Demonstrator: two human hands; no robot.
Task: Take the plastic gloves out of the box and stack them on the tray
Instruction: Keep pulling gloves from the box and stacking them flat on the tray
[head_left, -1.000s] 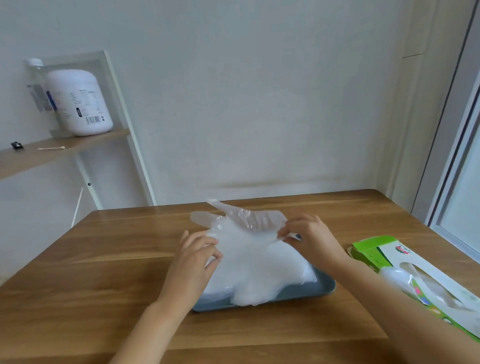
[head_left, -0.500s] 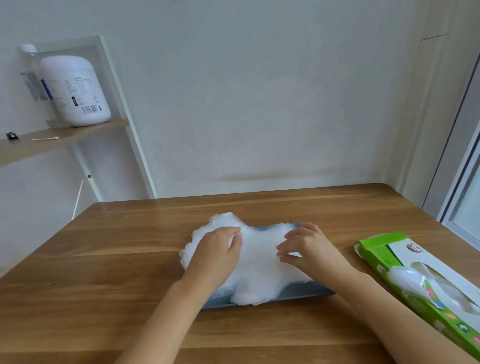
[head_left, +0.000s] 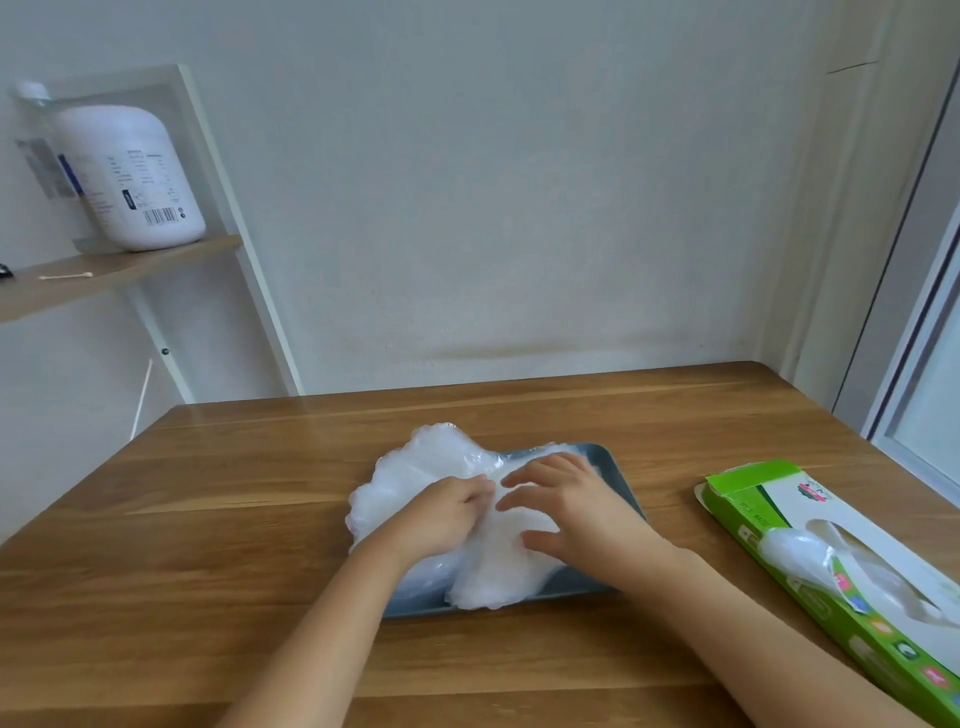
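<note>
A heap of clear plastic gloves (head_left: 415, 470) lies on the grey-blue tray (head_left: 613, 467) in the middle of the wooden table. Both of my hands are on top of the heap. My left hand (head_left: 441, 512) presses down on it with its fingers bent. My right hand (head_left: 566, 501) lies flat on it with fingers spread. The green and white glove box (head_left: 810, 551) lies at the right, and a glove (head_left: 795, 551) sticks out of its opening.
The table (head_left: 208, 545) meets the wall at the back. A shelf (head_left: 104, 270) at the left carries a white jug (head_left: 130, 176) and a cotton swab (head_left: 65, 276). A window frame (head_left: 924, 364) runs along the right.
A second ago both hands held a glove above the heap. They have lowered it, moved toward each other and now press on the heap.
</note>
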